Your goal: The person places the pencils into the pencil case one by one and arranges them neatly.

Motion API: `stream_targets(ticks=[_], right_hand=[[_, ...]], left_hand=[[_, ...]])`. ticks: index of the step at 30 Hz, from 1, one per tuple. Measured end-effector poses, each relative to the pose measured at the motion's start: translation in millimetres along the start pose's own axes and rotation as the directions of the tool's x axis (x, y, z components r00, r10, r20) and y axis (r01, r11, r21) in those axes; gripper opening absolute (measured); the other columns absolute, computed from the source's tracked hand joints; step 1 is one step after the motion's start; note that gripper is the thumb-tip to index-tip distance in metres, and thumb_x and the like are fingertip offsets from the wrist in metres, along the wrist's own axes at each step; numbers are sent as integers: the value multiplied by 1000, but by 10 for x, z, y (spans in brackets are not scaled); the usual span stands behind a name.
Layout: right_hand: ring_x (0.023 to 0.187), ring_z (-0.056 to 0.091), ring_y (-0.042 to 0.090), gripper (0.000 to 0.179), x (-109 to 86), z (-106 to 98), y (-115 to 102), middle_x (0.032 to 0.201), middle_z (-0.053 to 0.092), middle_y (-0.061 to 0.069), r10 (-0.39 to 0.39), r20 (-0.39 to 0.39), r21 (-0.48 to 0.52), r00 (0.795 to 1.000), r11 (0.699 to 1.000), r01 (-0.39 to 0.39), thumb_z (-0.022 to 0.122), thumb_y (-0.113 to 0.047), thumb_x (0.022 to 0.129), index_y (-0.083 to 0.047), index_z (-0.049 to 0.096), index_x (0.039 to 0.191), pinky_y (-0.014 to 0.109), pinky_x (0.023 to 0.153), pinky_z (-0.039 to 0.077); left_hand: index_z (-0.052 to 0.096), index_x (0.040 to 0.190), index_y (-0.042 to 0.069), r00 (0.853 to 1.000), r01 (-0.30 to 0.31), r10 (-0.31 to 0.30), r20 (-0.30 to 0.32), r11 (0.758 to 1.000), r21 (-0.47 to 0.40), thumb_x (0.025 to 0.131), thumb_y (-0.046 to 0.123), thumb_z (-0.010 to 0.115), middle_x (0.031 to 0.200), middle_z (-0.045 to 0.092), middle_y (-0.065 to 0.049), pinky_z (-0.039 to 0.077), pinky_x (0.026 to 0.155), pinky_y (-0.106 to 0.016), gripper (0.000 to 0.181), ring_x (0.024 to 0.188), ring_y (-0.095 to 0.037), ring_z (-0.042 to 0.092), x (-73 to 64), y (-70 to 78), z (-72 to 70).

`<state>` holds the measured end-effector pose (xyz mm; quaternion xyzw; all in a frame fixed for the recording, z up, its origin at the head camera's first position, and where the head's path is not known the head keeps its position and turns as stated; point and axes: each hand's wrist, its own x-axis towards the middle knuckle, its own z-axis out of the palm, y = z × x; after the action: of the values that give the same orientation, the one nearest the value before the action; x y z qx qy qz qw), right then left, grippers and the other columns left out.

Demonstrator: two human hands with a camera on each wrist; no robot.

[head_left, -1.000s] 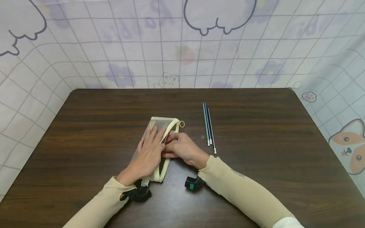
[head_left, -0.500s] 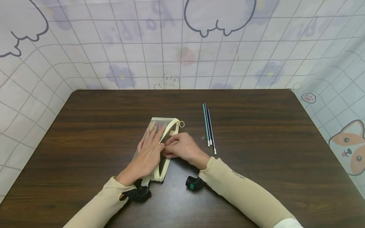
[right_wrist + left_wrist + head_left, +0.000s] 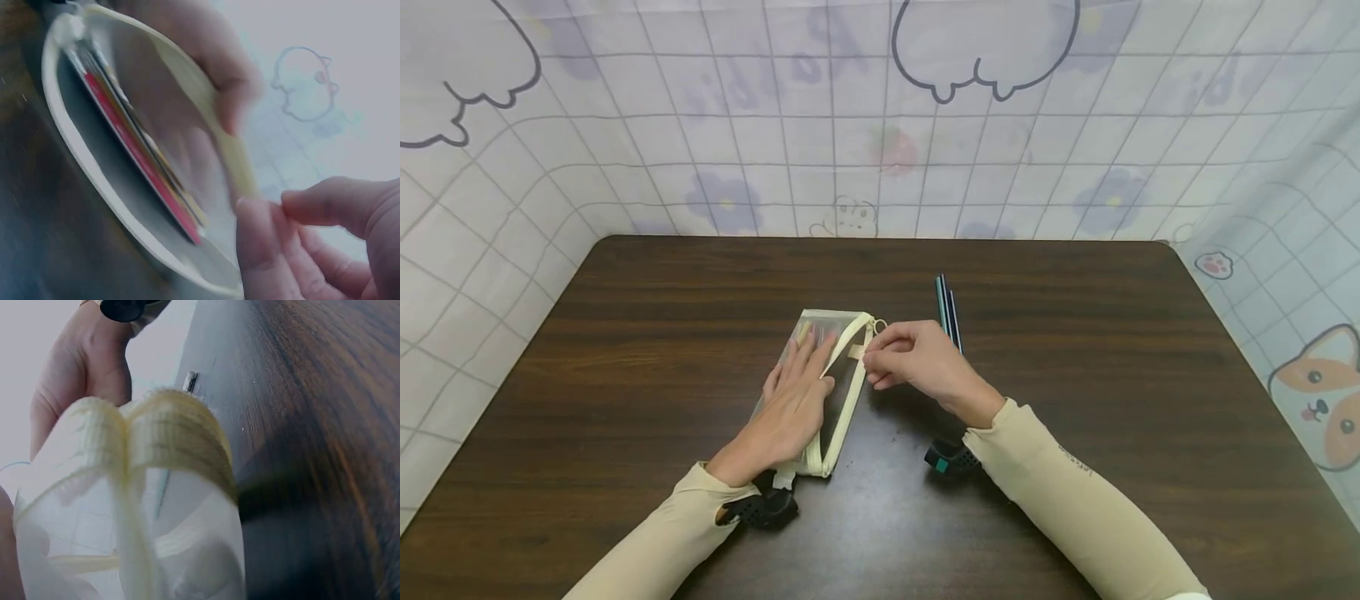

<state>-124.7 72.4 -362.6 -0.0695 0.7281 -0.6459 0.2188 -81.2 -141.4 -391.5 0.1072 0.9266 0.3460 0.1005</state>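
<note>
A translucent pencil case (image 3: 832, 318) with a cream zipper edge lies at centre-left of the table, its mouth gaping toward the right. Across its top rests my left hand (image 3: 786, 400), fingers straight and thumb along the opening's rim. My right hand (image 3: 921, 358) hovers at the mouth's right side, fingers loosely bent, with nothing visible in them. Inside the case, the right wrist view shows a red pencil (image 3: 137, 165) beside several other slim pencils. In the left wrist view the case's cream zipper edge (image 3: 175, 431) fills the foreground, my right hand (image 3: 94, 362) behind it.
Several blue and teal pencils (image 3: 949, 312) lie on the dark wooden table (image 3: 647, 375) behind my right hand, which hides their lower ends. A ring zipper pull (image 3: 881, 327) sits at the case's far corner. Patterned cloth (image 3: 760, 133) surrounds the table's back and sides.
My right hand has come out of the pencil case's mouth and moved right and slightly away from me, now covering the pencils' lower ends. The left hand stays on the case.
</note>
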Motion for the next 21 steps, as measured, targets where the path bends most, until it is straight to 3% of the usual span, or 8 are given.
stream_targets(ticks=[4,14,21], right_hand=[[77,75,16,24,-62,-241,-51,91,78,15,-34,-58,-13,998,999,33,73,-11,94,6,71,111,47,85,63],[88,77,25,28,-145,-757,-22,90,78,1,-50,-168,-7,984,999,49,70,-14,97,6,67,116,38,86,64],[83,74,19,31,-88,-1007,95,102,77,16,-39,-212,-33,977,999,33,70,-16,97,7,66,118,35,84,64]], left_hand=[[14,168,21,1000,0,0,-7,1000,-8,108,23,27,177,1,-11,2,124,-69,62,164,-37,-7,6,-1,25],[9,168,18,1000,-4,4,-26,1000,-10,109,22,28,178,-1,-7,1,126,-63,63,165,-32,-9,1,-31,92],[10,168,17,1000,0,0,-19,1000,-18,109,22,28,178,-1,-5,1,125,-62,62,165,-32,-9,13,-40,102]])
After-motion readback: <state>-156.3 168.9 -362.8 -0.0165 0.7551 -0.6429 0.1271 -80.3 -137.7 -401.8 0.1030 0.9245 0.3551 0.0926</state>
